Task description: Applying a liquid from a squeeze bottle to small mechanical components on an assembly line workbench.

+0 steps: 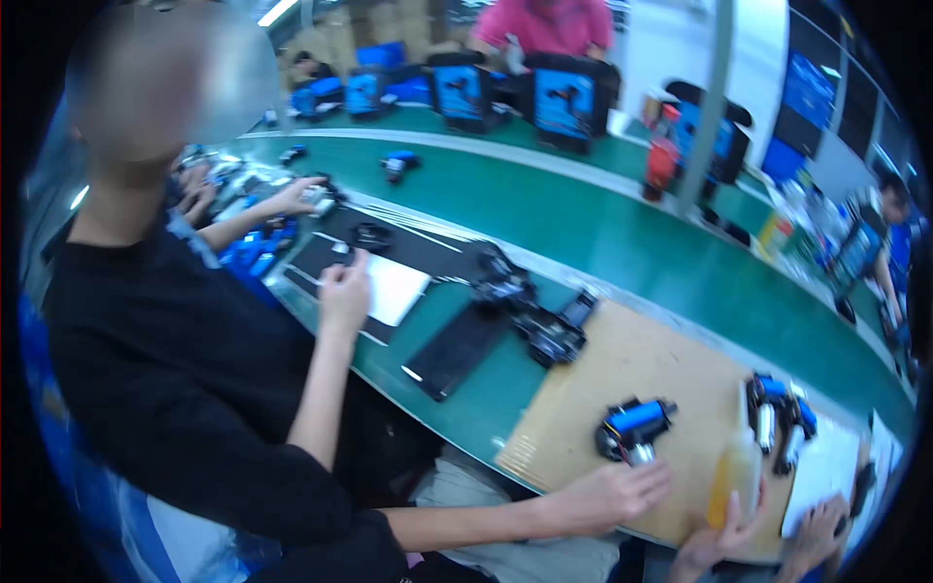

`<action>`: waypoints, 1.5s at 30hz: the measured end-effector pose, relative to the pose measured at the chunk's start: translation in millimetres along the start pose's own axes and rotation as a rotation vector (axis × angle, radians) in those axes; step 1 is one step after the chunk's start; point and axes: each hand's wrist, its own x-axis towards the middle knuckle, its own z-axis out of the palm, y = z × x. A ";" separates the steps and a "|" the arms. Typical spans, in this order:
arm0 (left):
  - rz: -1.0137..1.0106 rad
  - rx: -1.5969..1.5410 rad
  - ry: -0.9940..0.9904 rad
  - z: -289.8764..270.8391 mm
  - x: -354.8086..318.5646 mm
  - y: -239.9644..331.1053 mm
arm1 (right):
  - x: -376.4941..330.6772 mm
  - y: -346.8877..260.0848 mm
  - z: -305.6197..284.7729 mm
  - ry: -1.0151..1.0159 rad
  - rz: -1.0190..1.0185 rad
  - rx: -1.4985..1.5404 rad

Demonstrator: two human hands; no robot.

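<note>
My left hand [622, 494] reaches in from the lower left, fingers curled together, right beside a blue-and-black motor unit [634, 424] with a silver cylinder. Blur hides whether the fingertips pinch something small or touch the cylinder. The unit lies on a brown cardboard sheet [573, 418]. At the lower right, my right hand [724, 539] is wrapped round a translucent squeeze bottle [736, 476] of yellow-orange liquid, held upright with its narrow nozzle up. Behind the bottle, more blue-and-black units with silver cylinders [768, 418] lie at the sheet's far right.
A co-worker in black sits on my left, a hand [345, 291] over white paper [397, 291]. Another person's hand [816, 534] rests by papers on my right. Black parts [554, 330] and a dark flat slab [457, 350] lie on the green bench [486, 204]. Boxes [564, 102] stand behind.
</note>
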 end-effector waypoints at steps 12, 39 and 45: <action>-0.060 -0.112 0.035 13.6 -7.7 -13.8 | -0.2 -11.5 23.4 -0.015 0.231 0.370; -0.128 -0.086 0.077 0.8 1.7 -5.8 | 3.8 -0.8 16.7 -0.082 0.202 0.220; -0.122 -0.102 0.124 4.7 4.6 -7.2 | 3.4 -1.7 16.8 -0.081 0.200 0.225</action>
